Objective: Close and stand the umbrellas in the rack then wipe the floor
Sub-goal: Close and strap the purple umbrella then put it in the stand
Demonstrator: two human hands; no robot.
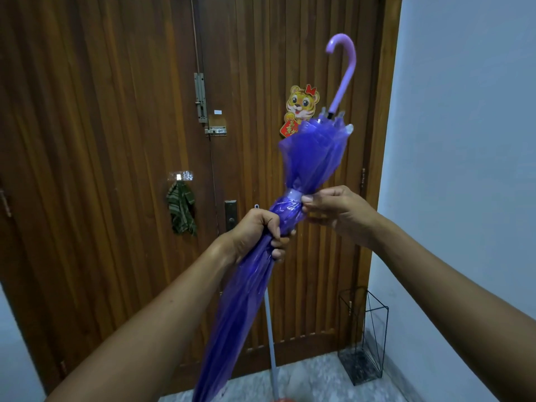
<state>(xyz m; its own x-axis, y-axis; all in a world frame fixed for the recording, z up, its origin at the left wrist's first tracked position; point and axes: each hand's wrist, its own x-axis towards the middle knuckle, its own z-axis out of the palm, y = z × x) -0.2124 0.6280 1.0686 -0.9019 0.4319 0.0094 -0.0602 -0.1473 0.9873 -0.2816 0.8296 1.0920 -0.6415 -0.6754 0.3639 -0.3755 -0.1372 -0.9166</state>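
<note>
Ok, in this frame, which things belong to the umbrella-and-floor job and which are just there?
Job: translucent purple umbrella with lilac hooked handle, gripped by the left hand, its band pinched by the right hand; black wire rack; grey pole, possibly a mop.
Just there: green striped cloth hanging on the wooden door; tiger sticker; metal bolt.

The umbrella canopy (313, 158) was thin, translucent purple plastic, glossy and creased, bunched above the left grip (258, 233). Higher up, its hooked handle (345, 74) was smooth lilac plastic. Behind the grip, the door (101, 140) was ribbed, varnished wood with a dull metal bolt (200, 97). Lower right, the rack (365, 338) was matt black wire.
</note>
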